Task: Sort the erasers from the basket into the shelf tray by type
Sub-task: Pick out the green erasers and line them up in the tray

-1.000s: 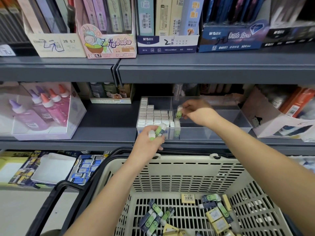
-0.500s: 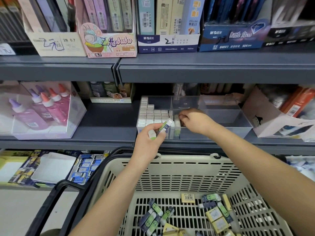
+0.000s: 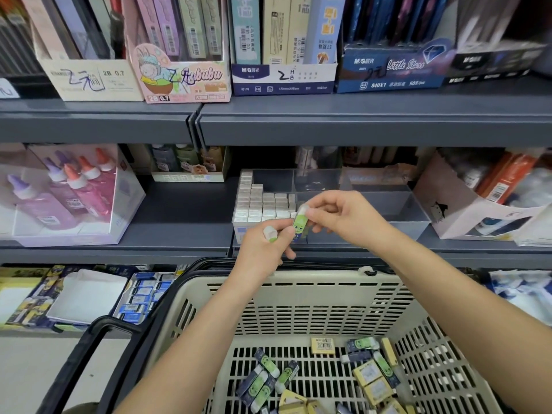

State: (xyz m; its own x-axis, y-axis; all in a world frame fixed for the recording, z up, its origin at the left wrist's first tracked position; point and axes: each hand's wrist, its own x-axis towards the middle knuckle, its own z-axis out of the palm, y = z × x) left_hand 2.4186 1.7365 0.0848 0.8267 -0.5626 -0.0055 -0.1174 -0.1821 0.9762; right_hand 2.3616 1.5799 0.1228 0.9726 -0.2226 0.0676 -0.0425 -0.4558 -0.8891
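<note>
From the head view, my left hand (image 3: pixel 264 251) is curled round a white-tipped eraser (image 3: pixel 270 233), whose pale end pokes out above my knuckles. My right hand (image 3: pixel 343 218) pinches the white top of a green eraser (image 3: pixel 299 224) between thumb and forefinger. That eraser stands nearly upright, and its lower end touches the fingers of my left hand. Both hands meet just in front of the clear shelf tray (image 3: pixel 403 206), at its near edge.

The tray sits on the grey shelf (image 3: pixel 185 216). Its left compartment is packed with rows of white erasers (image 3: pixel 263 204). I cannot tell what lies in the compartment behind my right hand.

Below my arms is the beige basket (image 3: pixel 298 297) with its black handle (image 3: pixel 98 330). More green-faced erasers (image 3: pixel 263 383) lie loose on its slatted bottom towards the left, and yellow erasers (image 3: pixel 372 380) are heaped on the right. One yellow eraser (image 3: pixel 322 344) lies apart near the back wall.
</note>
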